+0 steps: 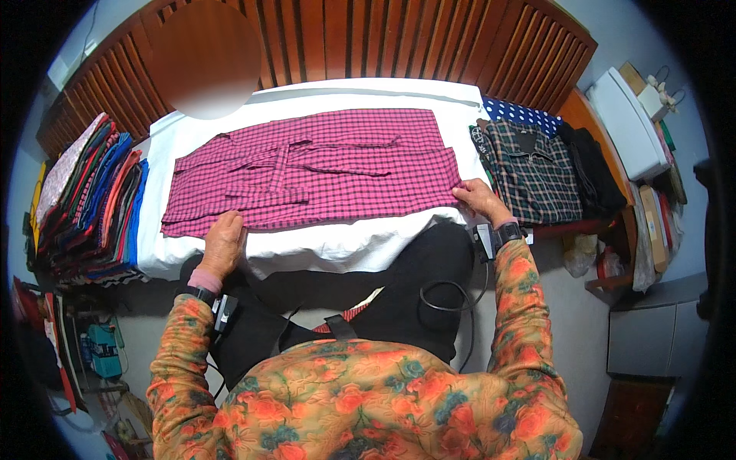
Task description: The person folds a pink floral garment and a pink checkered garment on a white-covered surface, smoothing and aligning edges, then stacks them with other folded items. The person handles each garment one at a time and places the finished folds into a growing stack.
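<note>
A pink and black checked garment (351, 190) lies spread out lengthwise on a white cloth (322, 253). Strips of the same checked fabric, which look like a belt or ties, are on top of it, with several loose folds around them. At the garment's near left edge, my left hand (224, 244) pinches the fabric with curled fingers. My right hand (480, 198) grips the near right corner between thumb and fingers. Some of the fabric under my fingertips is hidden.
A tall stack of folded clothes (92, 201) stands at the left. To the right lie a dark plaid zipped shirt (535, 172), black garments (595, 172) and a blue polka-dot cloth (512, 109). A slatted wooden headboard (368, 40) rises behind. A black cable (454, 309) hangs near my right arm.
</note>
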Demonstrator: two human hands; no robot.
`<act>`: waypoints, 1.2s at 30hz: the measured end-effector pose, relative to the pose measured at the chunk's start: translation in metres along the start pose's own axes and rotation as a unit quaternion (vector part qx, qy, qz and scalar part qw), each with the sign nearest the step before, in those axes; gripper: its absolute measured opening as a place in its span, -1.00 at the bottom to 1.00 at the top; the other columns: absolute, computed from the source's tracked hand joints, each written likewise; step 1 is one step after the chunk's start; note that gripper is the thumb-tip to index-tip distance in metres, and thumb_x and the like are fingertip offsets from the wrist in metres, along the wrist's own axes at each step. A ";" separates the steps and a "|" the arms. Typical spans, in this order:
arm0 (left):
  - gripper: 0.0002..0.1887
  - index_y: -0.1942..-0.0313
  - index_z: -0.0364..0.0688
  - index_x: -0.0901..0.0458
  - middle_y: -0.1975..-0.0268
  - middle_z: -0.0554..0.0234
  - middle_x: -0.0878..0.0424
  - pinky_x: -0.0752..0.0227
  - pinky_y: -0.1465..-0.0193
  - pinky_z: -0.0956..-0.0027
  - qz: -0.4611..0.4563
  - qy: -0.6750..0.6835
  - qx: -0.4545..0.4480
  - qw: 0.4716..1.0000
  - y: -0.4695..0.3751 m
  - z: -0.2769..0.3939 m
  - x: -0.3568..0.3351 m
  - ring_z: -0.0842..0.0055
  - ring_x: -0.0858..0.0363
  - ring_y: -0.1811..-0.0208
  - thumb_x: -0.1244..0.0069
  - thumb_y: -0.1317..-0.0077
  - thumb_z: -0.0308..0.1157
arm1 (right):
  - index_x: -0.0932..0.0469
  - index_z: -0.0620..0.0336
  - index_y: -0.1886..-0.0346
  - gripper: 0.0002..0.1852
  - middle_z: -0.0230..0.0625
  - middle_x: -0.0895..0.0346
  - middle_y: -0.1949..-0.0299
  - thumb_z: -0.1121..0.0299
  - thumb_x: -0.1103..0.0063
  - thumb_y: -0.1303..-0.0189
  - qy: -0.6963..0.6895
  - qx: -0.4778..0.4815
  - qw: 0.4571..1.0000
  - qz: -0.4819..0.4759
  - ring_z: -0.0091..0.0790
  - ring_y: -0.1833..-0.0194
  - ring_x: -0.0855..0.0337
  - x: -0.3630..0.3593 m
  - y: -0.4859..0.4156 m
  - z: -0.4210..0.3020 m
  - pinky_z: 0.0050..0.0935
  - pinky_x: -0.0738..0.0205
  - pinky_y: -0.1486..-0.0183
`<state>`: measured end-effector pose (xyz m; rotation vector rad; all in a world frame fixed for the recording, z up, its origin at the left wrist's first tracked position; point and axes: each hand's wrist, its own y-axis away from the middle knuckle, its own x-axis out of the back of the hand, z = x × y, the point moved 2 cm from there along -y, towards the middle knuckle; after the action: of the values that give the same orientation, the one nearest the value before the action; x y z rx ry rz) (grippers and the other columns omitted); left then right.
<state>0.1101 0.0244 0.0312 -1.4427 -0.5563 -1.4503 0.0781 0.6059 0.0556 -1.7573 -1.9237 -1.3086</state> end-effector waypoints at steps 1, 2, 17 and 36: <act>-0.83 0.16 -0.29 -0.56 0.04 0.01 -0.60 -0.50 -0.04 0.10 0.001 -0.002 0.000 1.000 0.000 0.000 0.000 0.08 -0.58 -0.05 -0.10 -0.27 -0.48 | -0.68 0.31 0.12 -0.69 -0.33 -0.62 0.52 0.21 -0.19 -0.39 -0.053 0.004 0.999 -0.008 -0.43 0.58 -0.56 0.003 0.002 -0.003 -0.44 -0.50 0.48; -0.84 0.16 -0.29 -0.56 0.04 0.01 -0.60 -0.50 -0.04 0.10 0.004 -0.003 -0.002 1.000 0.000 0.000 0.000 0.07 -0.58 -0.04 -0.09 -0.28 -0.48 | -0.68 0.30 0.13 -0.70 -0.35 -0.60 0.55 0.21 -0.18 -0.41 -0.093 0.004 0.996 0.000 -0.45 0.62 -0.54 0.005 0.004 -0.006 -0.45 -0.46 0.55; -0.86 0.30 -0.23 -0.48 0.26 0.07 -0.47 -0.44 0.13 0.07 -0.013 0.010 0.023 1.000 0.002 0.002 0.009 0.08 -0.54 0.13 -0.12 -0.26 -0.44 | -0.63 0.27 0.54 -0.57 -0.33 -0.51 0.71 0.08 -0.28 -0.31 -0.122 -0.008 0.985 0.119 -0.45 0.67 -0.56 0.012 -0.007 -0.007 -0.44 -0.37 0.64; -0.72 0.12 -0.18 -0.54 0.10 0.13 -0.53 -0.36 -0.01 0.08 -0.015 -0.078 0.025 0.996 -0.011 0.022 0.012 0.21 -0.54 -0.04 -0.14 -0.16 -0.37 | -0.48 0.13 0.13 -0.77 -0.45 -0.53 0.45 0.30 -0.32 -0.26 -0.138 -0.016 0.985 0.104 -0.55 0.51 -0.57 0.001 0.008 0.017 -0.47 -0.45 0.63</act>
<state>0.1134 0.0443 0.0500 -1.5227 -0.7099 -1.3447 0.0914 0.6177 0.0502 -2.1867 -1.7938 -1.0779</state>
